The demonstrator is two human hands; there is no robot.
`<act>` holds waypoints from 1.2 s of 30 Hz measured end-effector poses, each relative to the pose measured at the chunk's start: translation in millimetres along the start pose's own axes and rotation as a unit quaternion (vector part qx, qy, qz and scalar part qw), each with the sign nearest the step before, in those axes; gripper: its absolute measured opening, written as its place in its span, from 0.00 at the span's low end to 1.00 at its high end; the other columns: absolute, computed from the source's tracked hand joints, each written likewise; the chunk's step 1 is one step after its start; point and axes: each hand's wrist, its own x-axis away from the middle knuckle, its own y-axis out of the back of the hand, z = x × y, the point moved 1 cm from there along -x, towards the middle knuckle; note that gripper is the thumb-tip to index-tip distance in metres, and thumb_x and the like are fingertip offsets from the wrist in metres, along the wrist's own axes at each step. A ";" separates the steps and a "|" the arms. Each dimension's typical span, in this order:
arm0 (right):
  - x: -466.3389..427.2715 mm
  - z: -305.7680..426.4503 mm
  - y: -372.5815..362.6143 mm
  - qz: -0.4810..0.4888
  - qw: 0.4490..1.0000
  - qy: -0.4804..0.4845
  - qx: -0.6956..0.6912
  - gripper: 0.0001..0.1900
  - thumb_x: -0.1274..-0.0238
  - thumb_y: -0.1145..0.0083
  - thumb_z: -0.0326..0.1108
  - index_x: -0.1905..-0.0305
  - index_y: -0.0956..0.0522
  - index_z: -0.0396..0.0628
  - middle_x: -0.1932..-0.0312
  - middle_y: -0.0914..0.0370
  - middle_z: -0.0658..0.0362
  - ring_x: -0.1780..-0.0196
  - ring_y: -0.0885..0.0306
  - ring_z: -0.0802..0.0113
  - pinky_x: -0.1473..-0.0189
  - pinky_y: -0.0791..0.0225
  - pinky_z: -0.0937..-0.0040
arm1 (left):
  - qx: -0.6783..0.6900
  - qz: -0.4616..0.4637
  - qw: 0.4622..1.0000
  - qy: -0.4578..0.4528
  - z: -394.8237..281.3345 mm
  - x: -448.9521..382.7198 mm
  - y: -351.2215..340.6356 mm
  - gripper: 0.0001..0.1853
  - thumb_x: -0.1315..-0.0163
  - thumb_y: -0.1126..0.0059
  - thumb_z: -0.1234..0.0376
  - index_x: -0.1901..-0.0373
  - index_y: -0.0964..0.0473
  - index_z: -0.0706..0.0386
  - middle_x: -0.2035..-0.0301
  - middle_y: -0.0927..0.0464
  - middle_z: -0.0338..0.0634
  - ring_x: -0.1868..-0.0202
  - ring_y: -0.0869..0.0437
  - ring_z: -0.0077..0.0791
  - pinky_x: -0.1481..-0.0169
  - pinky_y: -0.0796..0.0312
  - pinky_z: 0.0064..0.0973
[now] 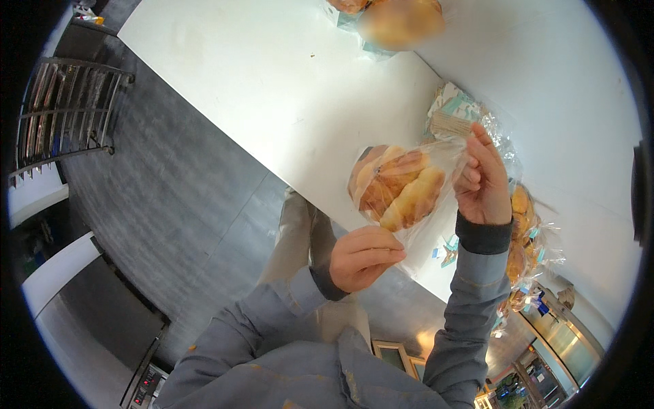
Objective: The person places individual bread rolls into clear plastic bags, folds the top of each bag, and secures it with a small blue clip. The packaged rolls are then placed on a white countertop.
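A clear plastic bag (434, 204) with several golden-brown bread rolls (401, 184) inside is held over the edge of the white table (245, 87). My left hand (365, 255) pinches the bag's lower corner between thumb and fingers. Higher up at the right, my right hand (483, 174) grips the bag's other upper corner, its fingers bent. Just behind that hand lie a bundle of thin brown strips (449, 124) and some green-and-white printed pieces (452, 99), partly inside clear plastic.
More bagged bread (401, 23) sits at the table's far side. A row of bagged rolls (518, 250) stands along the white wall right of my right forearm. Small printed pieces (449, 250) lie near the table edge. A metal rack (71, 110) stands on the grey floor at left.
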 end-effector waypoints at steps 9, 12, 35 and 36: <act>98.5 -75.3 47.6 -0.180 0.901 0.365 0.151 0.09 0.39 0.52 0.23 0.54 0.27 0.38 0.68 0.27 0.55 0.69 0.31 0.71 0.67 0.36 0.76 | -0.014 -0.027 0.998 0.058 -7.8 -8.1 -3.1 0.13 0.53 0.35 0.81 0.64 0.20 0.62 0.65 0.23 0.46 0.64 0.20 0.38 0.60 0.28 0.27; 126.4 -115.0 45.3 -0.134 0.937 0.239 0.218 0.14 0.48 0.46 0.16 0.55 0.26 0.35 0.60 0.25 0.53 0.57 0.27 0.68 0.54 0.32 0.72 | 0.019 0.002 0.997 0.077 -5.7 -7.8 -2.5 0.13 0.53 0.35 0.81 0.64 0.20 0.62 0.65 0.23 0.46 0.64 0.20 0.37 0.60 0.28 0.26; 109.6 -129.6 48.2 -0.017 0.943 0.271 0.192 0.09 0.49 0.43 0.16 0.62 0.20 0.35 0.61 0.20 0.47 0.57 0.23 0.60 0.53 0.30 0.66 | 0.046 0.158 0.982 0.096 3.2 -27.3 15.1 0.10 0.52 0.39 0.80 0.67 0.19 0.63 0.67 0.20 0.46 0.66 0.19 0.37 0.61 0.28 0.28; 107.1 -128.4 49.1 -0.005 0.943 0.278 0.183 0.09 0.49 0.43 0.17 0.62 0.20 0.35 0.61 0.20 0.48 0.57 0.23 0.60 0.53 0.30 0.66 | 0.044 0.150 0.983 0.096 2.2 -28.2 13.5 0.10 0.52 0.39 0.80 0.67 0.19 0.63 0.67 0.20 0.47 0.66 0.18 0.38 0.61 0.27 0.28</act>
